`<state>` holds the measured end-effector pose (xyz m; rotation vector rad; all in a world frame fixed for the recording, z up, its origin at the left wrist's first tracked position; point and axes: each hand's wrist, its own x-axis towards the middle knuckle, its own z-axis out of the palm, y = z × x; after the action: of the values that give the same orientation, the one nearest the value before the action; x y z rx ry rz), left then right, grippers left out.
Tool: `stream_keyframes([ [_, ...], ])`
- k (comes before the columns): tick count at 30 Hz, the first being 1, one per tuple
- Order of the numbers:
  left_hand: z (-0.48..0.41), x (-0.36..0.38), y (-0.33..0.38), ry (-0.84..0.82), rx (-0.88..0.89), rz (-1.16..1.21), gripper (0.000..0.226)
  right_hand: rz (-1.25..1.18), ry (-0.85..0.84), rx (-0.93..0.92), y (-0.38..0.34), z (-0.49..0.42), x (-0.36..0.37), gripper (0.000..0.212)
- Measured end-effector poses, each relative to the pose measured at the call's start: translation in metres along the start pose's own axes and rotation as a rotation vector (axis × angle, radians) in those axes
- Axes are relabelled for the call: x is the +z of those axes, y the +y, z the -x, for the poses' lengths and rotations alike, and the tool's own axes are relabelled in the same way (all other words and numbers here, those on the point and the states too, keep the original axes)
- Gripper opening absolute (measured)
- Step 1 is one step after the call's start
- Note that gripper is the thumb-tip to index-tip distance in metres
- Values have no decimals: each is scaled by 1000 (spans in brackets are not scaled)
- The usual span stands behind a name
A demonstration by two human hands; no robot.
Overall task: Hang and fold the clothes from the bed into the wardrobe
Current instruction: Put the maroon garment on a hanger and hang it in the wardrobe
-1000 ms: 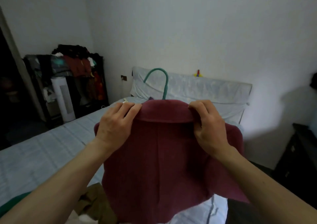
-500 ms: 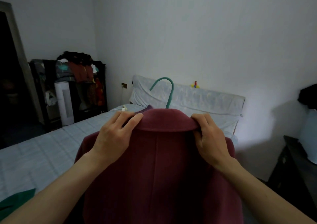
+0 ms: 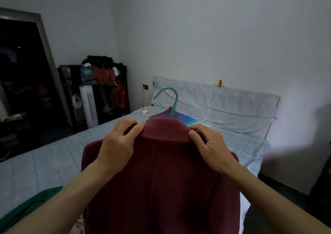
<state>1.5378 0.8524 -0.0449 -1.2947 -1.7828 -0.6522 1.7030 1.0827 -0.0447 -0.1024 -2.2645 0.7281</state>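
A maroon coat (image 3: 161,183) hangs in front of me on a teal hanger (image 3: 170,97), whose hook sticks up above the collar. My left hand (image 3: 118,144) grips the left side of the collar, fingers curled over its edge. My right hand (image 3: 209,146) grips the right side of the collar the same way. The coat's back faces me and covers the hanger's shoulders. The bed (image 3: 44,162), with a pale checked cover, lies behind and below the coat. A green garment (image 3: 26,207) lies on the bed at the lower left.
An open dark rack (image 3: 100,83) piled with clothes stands by the far left wall, with a white cylinder (image 3: 88,104) in front of it. A dark doorway (image 3: 19,76) is at the left. A padded headboard (image 3: 215,103) lines the wall. Dark furniture (image 3: 322,185) sits at the right edge.
The coat on its hanger has stayed in both hands while my view lifted and shifted, showing more of the bed. My fingers have moved slightly along the collar.
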Motion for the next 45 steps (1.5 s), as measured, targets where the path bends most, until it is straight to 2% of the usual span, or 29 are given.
stream_keyframes([
  [3, 4, -5, 2, -2, -38, -19, 29, -42, -135, -4, 2, -16, -5, 7],
  [6, 7, -11, 5, -9, -47, -26, 31, -27, -241, -89, 4, -21, -5, 8],
  [8, 8, -14, 9, -34, -27, -14, 32, 2, -204, -142, 6, -22, 0, 14],
  [11, 5, -20, 15, -115, -32, -4, 34, 28, -61, -178, 13, -23, 9, 15],
  [14, 2, -27, 24, -205, -128, -6, 41, 77, 53, -218, 16, -31, 13, 18],
  [17, 0, -38, 39, -305, -228, 46, 57, 67, 92, -277, 19, -42, 11, 23],
  [20, -11, -40, 61, -261, -374, 70, 50, 36, 97, -354, 26, -48, 5, 24],
  [23, -24, -40, 79, -272, -522, -45, 44, -15, 84, -408, 31, -52, 0, 24],
  [27, -27, -50, 103, -320, -561, -199, 30, -117, 51, -452, 31, -54, 0, 24],
  [31, -24, -76, 128, -230, -610, -227, 21, -221, 9, -476, 16, -52, 3, 24],
  [36, -22, -125, 160, -232, -665, -279, 39, -364, -6, -542, -20, -52, 8, 24],
  [39, -12, -154, 177, -146, -731, -357, 35, -439, -29, -584, -52, -44, 15, 24],
  [45, 37, -235, 218, -97, -782, -551, 28, -570, -99, -686, -136, -1, 36, 25],
])
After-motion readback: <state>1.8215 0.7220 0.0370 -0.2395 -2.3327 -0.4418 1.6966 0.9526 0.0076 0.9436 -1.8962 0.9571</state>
